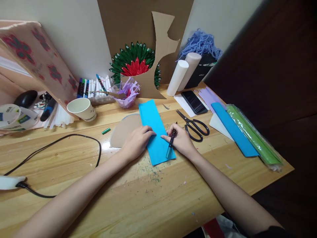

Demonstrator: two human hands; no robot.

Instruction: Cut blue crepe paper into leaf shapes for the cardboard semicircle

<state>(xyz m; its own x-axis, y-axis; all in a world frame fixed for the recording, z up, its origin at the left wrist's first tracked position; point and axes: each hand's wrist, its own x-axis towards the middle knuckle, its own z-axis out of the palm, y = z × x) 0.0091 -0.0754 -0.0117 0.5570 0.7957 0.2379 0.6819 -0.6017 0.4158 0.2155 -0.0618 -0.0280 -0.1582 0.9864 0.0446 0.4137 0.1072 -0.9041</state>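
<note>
A folded strip of bright blue paper [155, 115] lies on the wooden table in front of me, partly over a rounded cardboard piece [123, 130]. My left hand [138, 140] grips the paper's left edge, thumb on top; some of its fingers are hidden. Between the fingers of my right hand [182, 140] is a dark, uncapped marker [171, 142], its green end pointing toward me. The right thumb touches the paper's right edge. A small green cap [106, 131] lies left of the cardboard. Black-handled scissors [195, 127] rest just beyond my right hand.
At the back are a paper cup [82, 109], a marker set [95, 87], a tub of purple strips [125, 96] and cut cardboard [146, 82] before a green-red decoration [136, 62]. A phone [194, 102] and green roll [255, 135] lie right; a black cable [71, 135] loops left.
</note>
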